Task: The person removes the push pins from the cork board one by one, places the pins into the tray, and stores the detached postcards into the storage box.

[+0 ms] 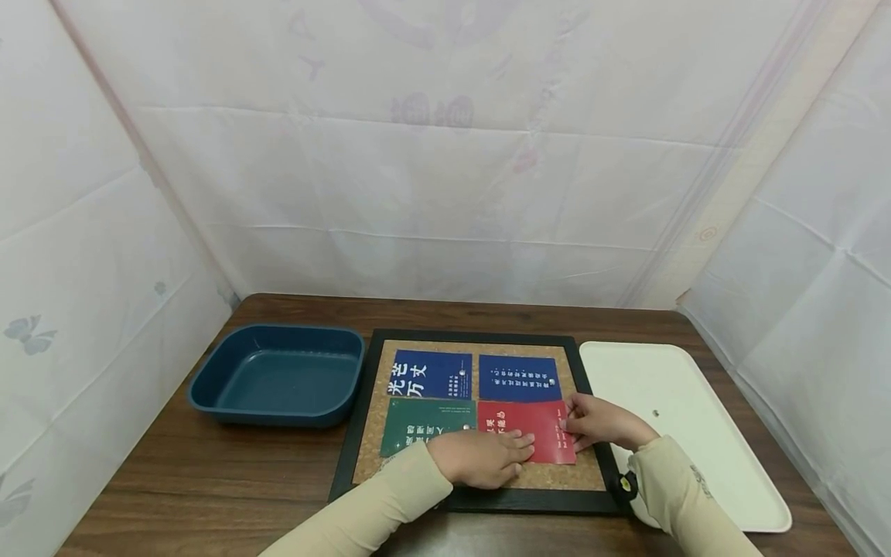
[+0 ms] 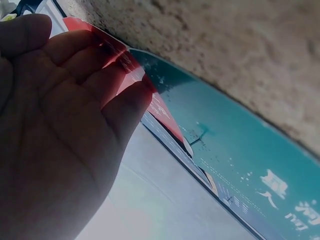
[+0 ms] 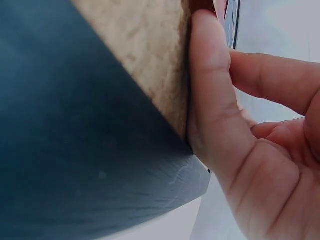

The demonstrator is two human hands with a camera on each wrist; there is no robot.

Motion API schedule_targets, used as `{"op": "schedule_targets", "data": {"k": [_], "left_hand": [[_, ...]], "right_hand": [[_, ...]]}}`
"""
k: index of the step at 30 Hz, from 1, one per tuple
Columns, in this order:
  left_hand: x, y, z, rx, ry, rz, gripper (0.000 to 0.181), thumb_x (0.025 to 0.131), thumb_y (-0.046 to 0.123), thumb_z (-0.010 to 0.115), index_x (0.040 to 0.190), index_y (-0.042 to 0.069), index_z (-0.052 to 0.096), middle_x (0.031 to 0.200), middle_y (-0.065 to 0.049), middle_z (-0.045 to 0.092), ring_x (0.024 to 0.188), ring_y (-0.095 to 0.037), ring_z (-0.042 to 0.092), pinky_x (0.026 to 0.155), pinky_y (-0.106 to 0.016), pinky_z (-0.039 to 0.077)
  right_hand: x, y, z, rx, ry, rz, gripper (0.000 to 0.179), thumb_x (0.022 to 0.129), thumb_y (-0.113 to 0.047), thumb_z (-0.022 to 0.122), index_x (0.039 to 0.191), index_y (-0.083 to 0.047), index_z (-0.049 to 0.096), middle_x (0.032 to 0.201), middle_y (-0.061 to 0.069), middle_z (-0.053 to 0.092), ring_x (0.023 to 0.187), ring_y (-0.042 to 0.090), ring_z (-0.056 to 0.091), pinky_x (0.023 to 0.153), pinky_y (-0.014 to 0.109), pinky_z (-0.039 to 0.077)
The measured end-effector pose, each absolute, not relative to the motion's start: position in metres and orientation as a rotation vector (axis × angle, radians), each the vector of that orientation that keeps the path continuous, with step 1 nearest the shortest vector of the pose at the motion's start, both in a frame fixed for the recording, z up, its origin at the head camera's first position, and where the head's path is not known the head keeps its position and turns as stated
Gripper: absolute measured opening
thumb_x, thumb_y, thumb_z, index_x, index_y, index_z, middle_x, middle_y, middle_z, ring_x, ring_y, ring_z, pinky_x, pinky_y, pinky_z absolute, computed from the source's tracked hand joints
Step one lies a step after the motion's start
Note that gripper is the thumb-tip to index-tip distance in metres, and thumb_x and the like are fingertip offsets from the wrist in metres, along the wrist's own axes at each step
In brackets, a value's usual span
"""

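Note:
A red card with white lettering lies on a black-framed cork board. My left hand rests palm down on its lower left part, fingers extended and close together. With thumb and fingertips, my right hand pinches the card's right edge; the thumb lies low over the cork in the right wrist view. To the left of the red card is a green card, with a pin near its right edge. Two blue cards lie above, one on the left and one on the right.
An empty dark teal tub stands left of the board. On the right, a cream tray holds a small metallic pin. A black item with a yellow spot is by my right cuff. White sheeting surrounds the wooden table.

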State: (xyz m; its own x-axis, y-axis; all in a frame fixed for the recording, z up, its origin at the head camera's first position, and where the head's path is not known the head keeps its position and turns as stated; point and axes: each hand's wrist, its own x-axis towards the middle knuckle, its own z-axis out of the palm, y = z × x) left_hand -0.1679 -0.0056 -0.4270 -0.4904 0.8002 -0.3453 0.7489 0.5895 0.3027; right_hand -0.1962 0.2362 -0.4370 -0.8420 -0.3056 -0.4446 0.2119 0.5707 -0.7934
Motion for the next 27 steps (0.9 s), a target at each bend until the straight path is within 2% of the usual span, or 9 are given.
{"op": "schedule_targets", "data": {"k": [14,27], "left_hand": [[-0.1691,-0.0088,-0.4267,1.24,2.339,0.211,0.049,0.103,0.033,0.04,0.15,0.022,0.035,0.157,0.009,0.028,0.146,-0.007,0.024,0.116,-0.024,0.028],[-0.1699,-0.0089,-0.4293,1.255,2.335,0.223,0.049,0.103,0.033,0.038,0.151,0.02,0.034,0.158,0.007,0.027,0.146,-0.009,0.023,0.117,-0.023,0.026]], "right_hand": [[-0.1988,0.2331,-0.4397,-0.048,2.283,-1.184,0.023,0.089,-0.001,0.059,0.106,0.006,0.046,0.087,0.015,0.055,0.064,0.018,0.063,0.061,0.032,0.06],[-0.1971,0.2309,-0.4381,-0.038,2.28,-1.193,0.019,0.091,-0.001,0.056,0.106,0.006,0.045,0.087,0.015,0.054,0.063,0.018,0.062,0.059,0.031,0.059]]}}
